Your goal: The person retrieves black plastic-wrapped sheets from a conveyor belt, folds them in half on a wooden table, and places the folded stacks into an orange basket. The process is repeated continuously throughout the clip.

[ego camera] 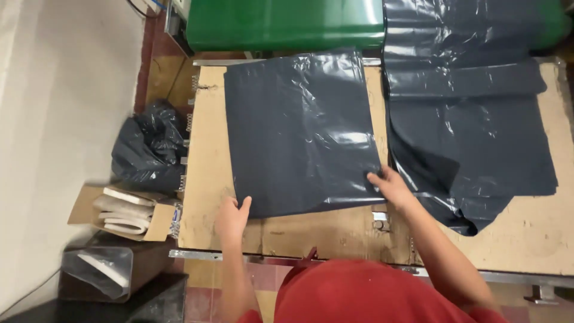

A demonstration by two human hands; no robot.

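The worn wooden table [335, 230] fills most of the view; its right edge is cut off by the frame. Beyond its far side stands a green machine [287, 23], only partly seen. On the table's right half lies a heap of dark plastic sheets [472, 119], running up out of view. At the table's middle lies a single dark grey plastic bag [299, 131], flat. The left hand [232, 218] rests at its near left corner, fingers spread against the edge, gripping nothing visible. The right hand [390, 185] presses the near right corner; whether it pinches the plastic is unclear. Left of the table sit a crumpled black bag [149, 149] and a cardboard box [122, 212].
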